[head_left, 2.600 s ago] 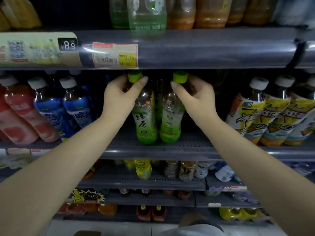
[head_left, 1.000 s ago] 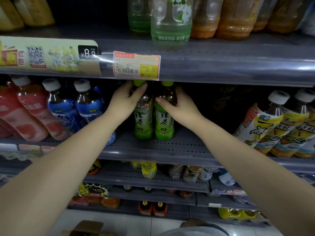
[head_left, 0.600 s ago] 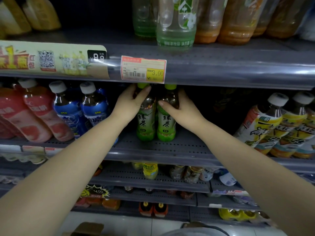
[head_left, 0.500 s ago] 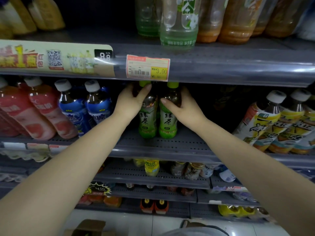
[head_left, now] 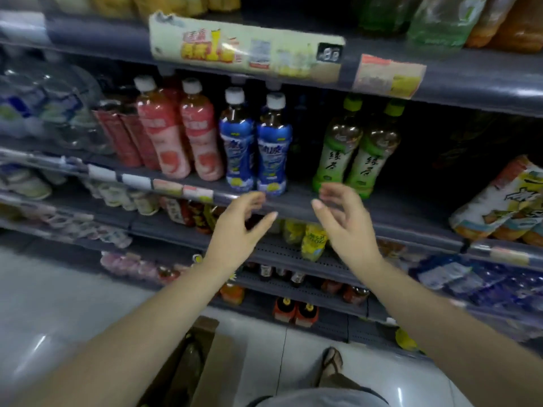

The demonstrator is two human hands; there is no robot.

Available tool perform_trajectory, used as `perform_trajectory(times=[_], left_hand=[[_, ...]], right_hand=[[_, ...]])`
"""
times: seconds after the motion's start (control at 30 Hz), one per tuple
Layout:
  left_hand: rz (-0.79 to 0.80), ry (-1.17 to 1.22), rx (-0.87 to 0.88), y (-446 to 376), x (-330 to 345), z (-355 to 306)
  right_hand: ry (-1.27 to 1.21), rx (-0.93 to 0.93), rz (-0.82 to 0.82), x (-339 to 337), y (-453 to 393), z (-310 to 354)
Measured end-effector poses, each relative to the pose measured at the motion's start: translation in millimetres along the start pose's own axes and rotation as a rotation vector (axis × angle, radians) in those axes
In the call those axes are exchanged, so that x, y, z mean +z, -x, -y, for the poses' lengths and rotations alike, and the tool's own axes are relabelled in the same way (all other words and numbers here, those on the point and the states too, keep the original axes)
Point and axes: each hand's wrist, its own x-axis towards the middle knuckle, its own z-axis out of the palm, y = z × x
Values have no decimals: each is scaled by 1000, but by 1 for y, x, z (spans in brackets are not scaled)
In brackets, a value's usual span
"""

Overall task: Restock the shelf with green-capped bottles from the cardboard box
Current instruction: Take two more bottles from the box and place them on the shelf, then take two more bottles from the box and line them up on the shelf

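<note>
Standing on the shelf, two green-capped bottles sit above spread (empty) fingers.

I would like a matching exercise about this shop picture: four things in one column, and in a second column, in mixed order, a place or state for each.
Things:
1. green-capped bottles
2. cardboard box
3. left hand
4. blue-labelled bottles

Places or states:
A. on the floor, below the arms
B. open, holding nothing, in front of the shelf edge
C. upright on the shelf, right of the blue pair
D. white caps, standing between the pink and green drinks

Pairs: 1-C, 2-A, 3-B, 4-D
</note>
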Motion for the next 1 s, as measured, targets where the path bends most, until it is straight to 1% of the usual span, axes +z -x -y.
perform_trajectory(times=[0.17,0.33,0.4,0.53,0.63,0.73,0.83,1.0], left_hand=[[-174,-32,-221,81,-43,83],[-402,-15,-546,171,-75,154],[-502,21,-687,208,-82,177],[-681,19,-885,266,-83,220],[-776,-39,-1013,296,-72,250],[-820,-69,-1129,320,-50,285],[-895,-8,-1252,338,-19,324],[-955,73,-1332,359,33,394]], right_hand=[[-216,59,289,104,16,12],[-339,130,562,220,42,8],[-364,152,681,263,57,3],[-357,171,876,339,84,-15],[-321,244,1017,383,102,-40],[-271,293,1086,418,114,-75],[-190,317,1167,450,124,-121],[-83,307,1250,500,141,-209]])
